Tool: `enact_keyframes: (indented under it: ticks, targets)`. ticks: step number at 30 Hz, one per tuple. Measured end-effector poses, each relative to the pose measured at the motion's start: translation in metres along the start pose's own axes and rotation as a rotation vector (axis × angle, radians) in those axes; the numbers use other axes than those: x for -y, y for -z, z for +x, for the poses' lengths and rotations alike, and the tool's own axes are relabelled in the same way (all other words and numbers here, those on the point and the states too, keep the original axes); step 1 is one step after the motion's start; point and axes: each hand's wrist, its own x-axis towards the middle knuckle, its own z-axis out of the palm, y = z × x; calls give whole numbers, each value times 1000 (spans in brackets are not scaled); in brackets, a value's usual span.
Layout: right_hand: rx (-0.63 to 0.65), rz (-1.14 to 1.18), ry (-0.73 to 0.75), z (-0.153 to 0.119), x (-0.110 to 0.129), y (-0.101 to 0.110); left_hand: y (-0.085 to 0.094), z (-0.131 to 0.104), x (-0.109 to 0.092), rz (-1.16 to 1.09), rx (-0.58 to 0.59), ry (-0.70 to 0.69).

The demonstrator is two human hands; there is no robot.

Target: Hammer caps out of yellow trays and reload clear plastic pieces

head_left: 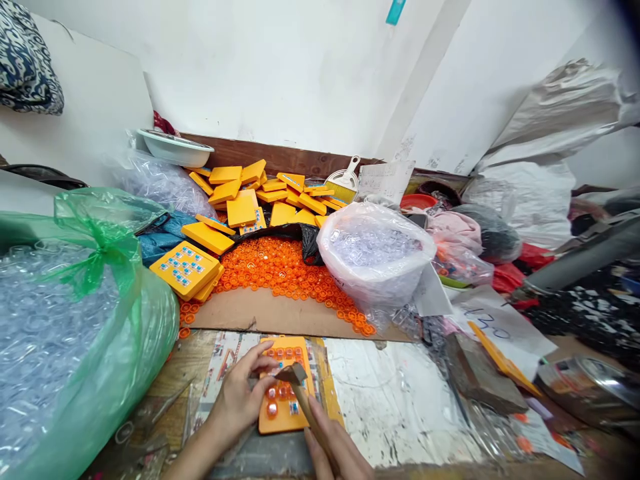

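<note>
A yellow board [284, 425] lies flat in front of me, bearing several orange and clear round pieces. My left hand [239, 393] rests at the board's left edge, its thumb and forefinger curled toward each other over the pieces; whatever is between them is too small to make out. In my right hand [334, 445] is the wooden handle of a small hammer [295, 375], whose metal head is over the middle of the board. A heap of orange rings [280, 263] lies on cardboard [240, 312] behind the board.
Yellow boards [243, 208] are piled at the back. A green bag [145, 293] of clear pieces stands at left, a white bag [375, 257] of them right of centre. At right are a dark block [483, 373] and papers.
</note>
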Motion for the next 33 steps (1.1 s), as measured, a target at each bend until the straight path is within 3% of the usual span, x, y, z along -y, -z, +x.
enact_keyframes:
  ticks: [8, 16, 21, 25, 29, 31, 33]
  targets:
    - [33, -15, -2, 0, -3, -1, 5, -5, 3, 22, 144, 54]
    - [-45, -24, 62, 3, 0, 0, 6, -3, -2, 56, 141, 49]
    - [159, -220, 86, 2, -1, 5, 3, -3, 3, 46, 115, 38]
    - [177, -132, -42, 3, -3, 8, 1, -6, 3, 23, 82, 19]
    - [67, -106, -333, 21, -20, 33, 0, -14, 3, 7, 7, 78]
    - [121, -189, -453, 33, -33, 52, 0, -18, 8, 29, -102, 121]
    - [274, -296, -492, 43, -46, 67, -1, -22, 17, 56, -193, 154]
